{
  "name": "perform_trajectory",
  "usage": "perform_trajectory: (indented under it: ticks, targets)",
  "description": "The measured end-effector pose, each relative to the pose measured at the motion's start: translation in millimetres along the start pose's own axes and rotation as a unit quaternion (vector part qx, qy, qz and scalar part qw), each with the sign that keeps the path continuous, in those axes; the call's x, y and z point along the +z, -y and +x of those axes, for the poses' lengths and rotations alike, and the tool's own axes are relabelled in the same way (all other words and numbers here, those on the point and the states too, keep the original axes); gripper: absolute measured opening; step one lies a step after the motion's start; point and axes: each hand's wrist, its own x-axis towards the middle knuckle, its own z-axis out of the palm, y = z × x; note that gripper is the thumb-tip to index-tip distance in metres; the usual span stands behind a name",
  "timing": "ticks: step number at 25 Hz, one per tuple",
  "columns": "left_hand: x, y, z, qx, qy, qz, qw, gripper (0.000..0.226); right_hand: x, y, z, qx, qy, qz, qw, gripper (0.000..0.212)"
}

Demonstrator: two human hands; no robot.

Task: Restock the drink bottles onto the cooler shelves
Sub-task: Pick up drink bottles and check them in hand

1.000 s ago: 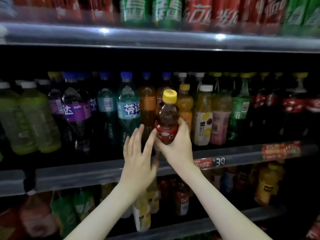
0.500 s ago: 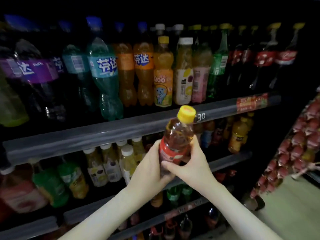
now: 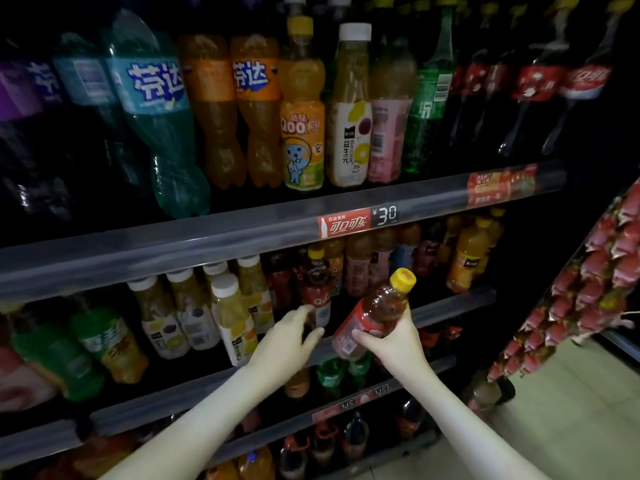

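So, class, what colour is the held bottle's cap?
Yellow cap on the bottle, best in the head view.

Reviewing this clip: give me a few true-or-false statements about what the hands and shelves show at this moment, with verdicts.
1. The right hand grips an amber plastic bottle with a yellow cap and red label. True.
2. That bottle stands upright on a shelf. False: it is tilted and held in front of the shelves.
3. The left hand holds a second bottle. False: its fingers stretch toward a dark red-labelled bottle and grip nothing.
4. A price tag reading 30 sits on the grey shelf rail above both hands. True.
5. The orange Qoo bottle with a blue cartoon has a white cap. False: its cap is yellow.
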Motion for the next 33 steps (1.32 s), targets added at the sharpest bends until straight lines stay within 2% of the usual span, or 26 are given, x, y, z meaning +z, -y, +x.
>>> perform_trajectory:
  ticks: [3, 7, 11, 14, 16, 17, 19, 20, 21, 24, 26, 27, 29, 30, 31, 33]
  targets:
    - [14, 1, 24, -0.091, -0.088, -0.003, 0.992, 0.062, -3, -16, 35, -0.023, -0.023, 0.013, 0.999, 0.067]
    - [42, 0, 68, -0.130, -0.170, -0.042, 0.976, 0.079, 3, -34, 88, -0.065, 0.017, -0.005, 0.998, 0.060]
    - [65, -2, 89, -0.152, -0.217, -0.065, 0.962, 0.063, 20, -52, 123, -0.123, 0.113, -0.059, 0.984, 0.037]
    - [74, -1, 94, -0.152, -0.247, -0.077, 0.954, 0.062, 33, -50, 145, -0.163, 0.148, -0.066, 0.973, 0.052]
    - [74, -3, 94, -0.170, -0.234, -0.057, 0.955, 0.065, 36, -45, 152, -0.150, 0.177, -0.129, 0.964, 0.067]
    - [71, -7, 92, -0.190, -0.209, -0.007, 0.959, 0.065, 35, -43, 152, -0.127, 0.193, -0.168, 0.958, 0.073]
    - [59, -25, 81, -0.221, -0.106, 0.163, 0.956, 0.059, 28, -38, 142, -0.088, 0.196, -0.234, 0.948, 0.078]
    - [46, -39, 72, -0.208, -0.073, 0.226, 0.949, 0.050, 22, -34, 135, -0.097, 0.173, -0.261, 0.945, 0.077]
    - [27, -55, 62, -0.175, -0.073, 0.262, 0.946, 0.041, 14, -22, 125, -0.123, 0.146, -0.289, 0.938, 0.072]
    - [-41, -102, 34, 0.040, -0.243, 0.235, 0.940, 0.030, -12, 42, 98, -0.188, 0.123, -0.355, 0.908, 0.044]
    - [-85, -116, 31, 0.160, -0.347, 0.183, 0.906, 0.027, -27, 97, 81, -0.209, 0.156, -0.322, 0.910, 0.025]
    - [-105, -119, 35, 0.187, -0.375, 0.168, 0.892, 0.027, -30, 123, 74, -0.226, 0.155, -0.287, 0.918, 0.022]
    - [-139, -122, 50, 0.174, -0.406, 0.149, 0.885, 0.034, -27, 164, 72, -0.303, 0.087, -0.206, 0.926, 0.019]
    - [-152, -122, 61, 0.142, -0.406, 0.138, 0.892, 0.044, -21, 179, 76, -0.355, 0.040, -0.176, 0.917, 0.018]
    - [-162, -122, 71, 0.103, -0.392, 0.118, 0.906, 0.057, -14, 193, 82, -0.396, -0.001, -0.162, 0.904, 0.026]
    - [-169, -122, 89, 0.043, -0.346, 0.058, 0.936, 0.079, 2, 210, 99, -0.428, -0.032, -0.160, 0.889, 0.050]
